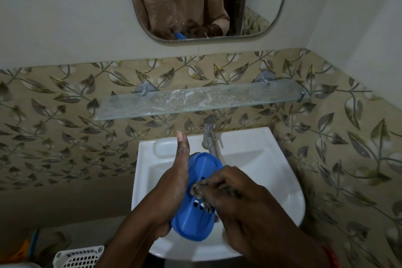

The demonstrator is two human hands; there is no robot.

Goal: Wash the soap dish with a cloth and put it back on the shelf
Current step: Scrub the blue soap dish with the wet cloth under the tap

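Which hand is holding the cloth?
The right hand: it presses the brownish cloth into the blue plastic soap dish, which the left hand grips.

The soap dish [199, 200] I hold in my left hand [171, 183] is bright blue, with small dark slots cut through its floor. The cloth [201, 189] under my right hand [245, 202] is a dull grey-brown twist. The sink [282, 180] below is glossy white, and the tap [210, 135] is silver. The shelf [195, 100] on the far wall is clear glass streaked with whitish smears. The wall tiles [65, 126] are beige with a grey and olive pattern of leaves and vines; above them the wall is plain off-white. In the mirror [204, 0] my shirt shows tan-brown. At near left, the basket [79, 258] is white latticework.
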